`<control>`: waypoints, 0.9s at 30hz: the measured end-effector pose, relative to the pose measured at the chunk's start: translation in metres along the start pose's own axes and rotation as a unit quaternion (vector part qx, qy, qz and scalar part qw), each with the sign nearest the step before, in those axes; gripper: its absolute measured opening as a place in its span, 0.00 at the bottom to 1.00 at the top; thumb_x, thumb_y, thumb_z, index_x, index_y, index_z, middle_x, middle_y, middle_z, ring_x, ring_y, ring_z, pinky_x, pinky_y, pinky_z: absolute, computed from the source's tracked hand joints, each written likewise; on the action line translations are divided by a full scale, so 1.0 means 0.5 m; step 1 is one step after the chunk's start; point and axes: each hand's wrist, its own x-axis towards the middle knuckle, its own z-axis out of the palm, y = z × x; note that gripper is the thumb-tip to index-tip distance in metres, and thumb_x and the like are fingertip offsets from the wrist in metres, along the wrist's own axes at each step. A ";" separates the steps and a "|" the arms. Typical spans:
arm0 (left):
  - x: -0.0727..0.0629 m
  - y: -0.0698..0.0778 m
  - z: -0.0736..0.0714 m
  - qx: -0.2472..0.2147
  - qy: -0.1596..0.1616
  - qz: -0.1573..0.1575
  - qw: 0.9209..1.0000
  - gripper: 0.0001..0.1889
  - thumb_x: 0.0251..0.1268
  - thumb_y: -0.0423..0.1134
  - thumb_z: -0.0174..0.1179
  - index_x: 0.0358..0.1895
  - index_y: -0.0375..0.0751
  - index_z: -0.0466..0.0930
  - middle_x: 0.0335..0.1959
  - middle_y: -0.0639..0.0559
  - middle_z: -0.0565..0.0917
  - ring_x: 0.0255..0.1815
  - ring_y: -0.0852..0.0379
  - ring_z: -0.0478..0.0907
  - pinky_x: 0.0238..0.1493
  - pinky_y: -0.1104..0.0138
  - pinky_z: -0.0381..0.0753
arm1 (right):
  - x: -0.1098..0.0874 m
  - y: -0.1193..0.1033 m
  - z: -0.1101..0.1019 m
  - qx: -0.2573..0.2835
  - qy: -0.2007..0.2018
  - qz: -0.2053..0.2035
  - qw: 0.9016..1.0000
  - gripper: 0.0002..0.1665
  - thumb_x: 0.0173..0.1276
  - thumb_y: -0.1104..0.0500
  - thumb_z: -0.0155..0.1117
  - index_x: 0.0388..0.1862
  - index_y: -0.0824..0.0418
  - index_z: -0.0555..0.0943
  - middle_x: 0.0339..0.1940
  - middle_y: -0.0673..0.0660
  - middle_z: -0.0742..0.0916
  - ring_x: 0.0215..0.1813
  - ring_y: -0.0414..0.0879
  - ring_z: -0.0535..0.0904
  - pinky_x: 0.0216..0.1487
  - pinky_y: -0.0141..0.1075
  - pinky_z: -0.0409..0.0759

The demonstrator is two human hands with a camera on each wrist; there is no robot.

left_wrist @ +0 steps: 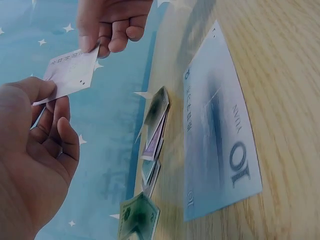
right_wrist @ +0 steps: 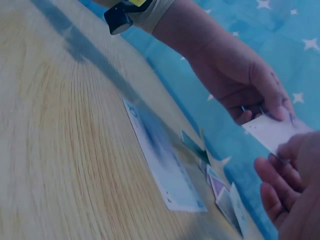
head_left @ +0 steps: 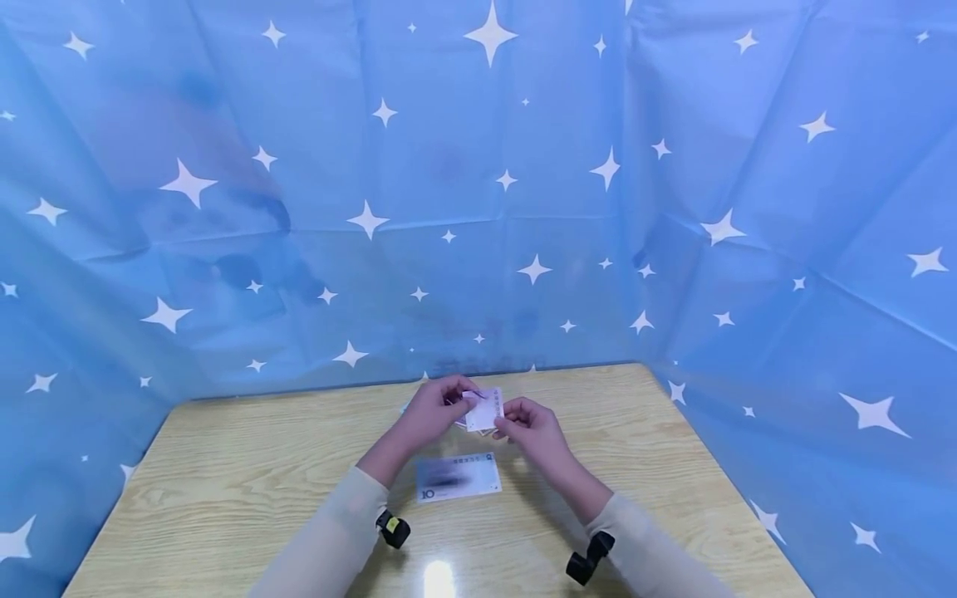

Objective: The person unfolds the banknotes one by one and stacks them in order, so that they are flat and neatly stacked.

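A blue backdrop (head_left: 449,183) with white four-pointed stars stands behind and beside the work; before it spreads the pale wood-grain counter (head_left: 247,482), a bright glare showing at its near side; the left sleeve (head_left: 321,540) and right sleeve (head_left: 658,548), both light-coloured, reach in over it.

The left hand (head_left: 437,407) pinches one side of a small note between thumb and fingers; the right hand (head_left: 534,423) pinches the opposite side near a corner, thumb on top; the remaining fingers of both curl loosely.

A bluish 10 yuan banknote (head_left: 459,477) lies flat on the counter between the forearms, nearer the person than the hands, a dark blur across its middle; beyond it, apart from it, a row of bent notes (left_wrist: 159,112) rests on the counter, purple and grey ones overlapping, with a green note (left_wrist: 139,217) at one end.

The held note (head_left: 486,409), pale with a line of characters along one edge, is raised above the counter; smallest are the black wrist cameras, left (head_left: 394,529) and right (head_left: 591,558).
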 end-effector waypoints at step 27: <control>-0.078 -0.019 0.000 -0.007 -0.029 0.002 1.000 0.11 0.80 0.41 0.70 0.39 0.43 0.78 0.34 0.53 0.82 0.35 0.56 0.77 0.34 0.68 0.77 | 0.010 -0.028 0.020 0.009 0.012 -0.038 0.999 0.03 0.78 0.65 0.74 0.46 0.65 0.89 0.38 0.57 0.89 0.42 0.61 0.85 0.41 0.39 0.87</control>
